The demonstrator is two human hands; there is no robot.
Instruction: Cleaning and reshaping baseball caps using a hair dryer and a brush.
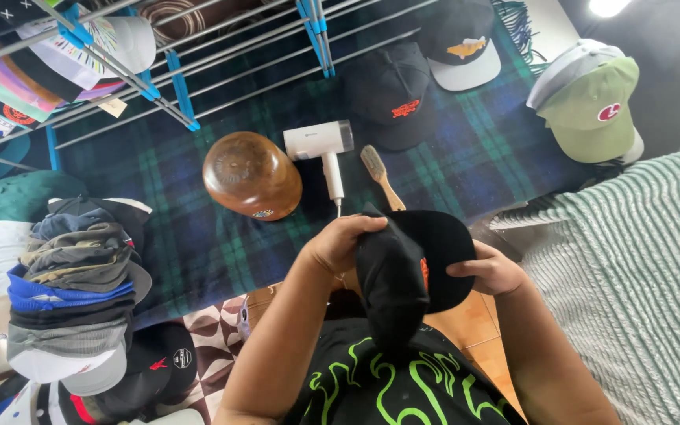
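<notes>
Gripping a black cap (403, 271) at frame centre — left hand (344, 242) clamped over the crown at 10 o'clock, right hand (491, 270) pinching the brim at 3, steadying it; brush (379, 175), hair dryer (323, 149), wooden head form (250, 175) within reach at 12.

No packages, signs or screens in view; only labels; small tan paper tag (112, 106) hangs off the drying rack (198, 71) upper left, roughly rectangular, tilted; small round sticker (262, 213), pale with dark marks, sits low on the brown wooden dome form (249, 173) on the plaid blanket (466, 157); round white-and-dark patch label (182, 358) on a black cap (163, 362) at lower left, beside the cap stack (72, 291); faint grey marking on the white hair dryer (320, 143) body, too small to tell more
</notes>
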